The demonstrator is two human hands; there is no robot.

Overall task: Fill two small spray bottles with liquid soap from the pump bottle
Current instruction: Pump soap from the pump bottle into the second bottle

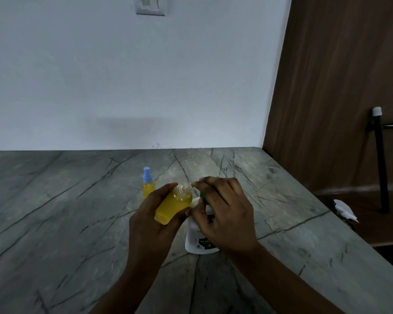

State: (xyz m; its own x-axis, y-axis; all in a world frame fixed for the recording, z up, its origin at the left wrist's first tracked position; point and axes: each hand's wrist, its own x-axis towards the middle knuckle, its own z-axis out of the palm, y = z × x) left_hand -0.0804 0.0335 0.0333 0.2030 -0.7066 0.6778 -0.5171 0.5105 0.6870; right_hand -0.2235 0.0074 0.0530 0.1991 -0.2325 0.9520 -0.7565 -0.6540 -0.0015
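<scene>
**Three bottles, two hands: count at the stone counter [55, 211]**

Spray bottles: two. Pump bottles: one. Hands in view: two.

Item one, the capped spray bottle [148, 189], stands upright on the counter, furthest left of the group and just beyond the left hand. It carries one blue cap [146, 175] and shows yellow liquid in its body. No hand touches it. High on the white wall [123, 75] above it sits one switch plate [149, 5].

Left hand [154, 220]: fingers wrapped round the second item, the open spray bottle [174, 205]. This bottle is held off the counter, tilted, with its bare threaded neck [187, 188] pointing up and to the right. Yellow liquid fills most of its body. It has no cap on.

Item three, the white pump bottle [201, 243], stands on the counter directly right of the held bottle. Its upper part is largely covered by the right hand. One green pump head [203, 198] shows between the fingers, its spout end just beside the open neck.

Right hand [222, 214]: fingers curled down over the pump head, gripping it.

Further right: one brown wooden panel [338, 87], one black rod [382, 166] with a white tip, and one white crumpled scrap [345, 210] past the counter's right edge.
</scene>
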